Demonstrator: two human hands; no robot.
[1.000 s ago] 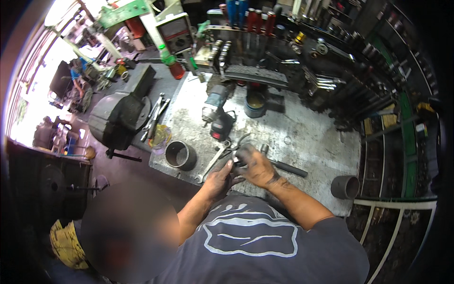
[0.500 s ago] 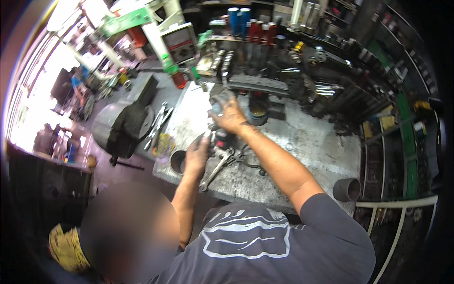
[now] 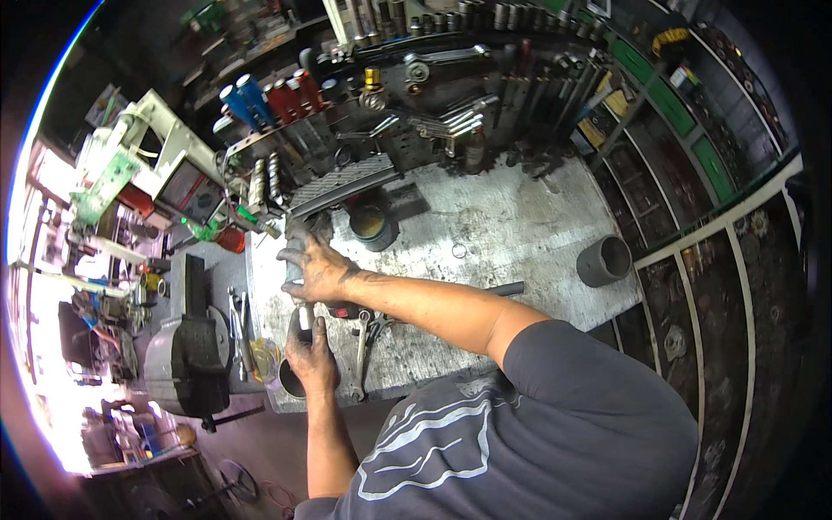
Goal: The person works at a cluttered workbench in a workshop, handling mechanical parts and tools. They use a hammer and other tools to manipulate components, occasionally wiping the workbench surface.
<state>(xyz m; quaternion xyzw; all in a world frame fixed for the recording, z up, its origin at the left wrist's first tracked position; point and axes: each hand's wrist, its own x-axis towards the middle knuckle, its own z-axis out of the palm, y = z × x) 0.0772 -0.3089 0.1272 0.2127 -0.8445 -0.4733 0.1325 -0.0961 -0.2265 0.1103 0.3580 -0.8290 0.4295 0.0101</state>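
Observation:
Both my hands work close together over the near left part of a worn metal benchtop (image 3: 485,230). My left hand (image 3: 314,357) is closed around a short, shiny metal cylinder (image 3: 305,315), its thumb pointing up. Just beyond it, my right hand (image 3: 322,270) curls its fingers round a blue-grey piece (image 3: 295,271) whose kind I cannot make out. Whether the two pieces touch is hidden. Beside my left hand stands a dark open sleeve (image 3: 291,380). A wrench (image 3: 363,357) lies to its right, and a black-and-red object (image 3: 343,310) sits partly under my right wrist.
A round tin (image 3: 371,227) stands beyond my right forearm, and a dark metal sleeve (image 3: 604,262) at the right edge. The bench vise (image 3: 184,360) is at the left, with wrenches (image 3: 239,334) beside it. Tool racks (image 3: 433,121) line the back, shelves (image 3: 693,260) the right.
The view has swung right and tilted, so the bench and hands appear turned and further left. Both hands keep their grips, with the right still beyond the left.

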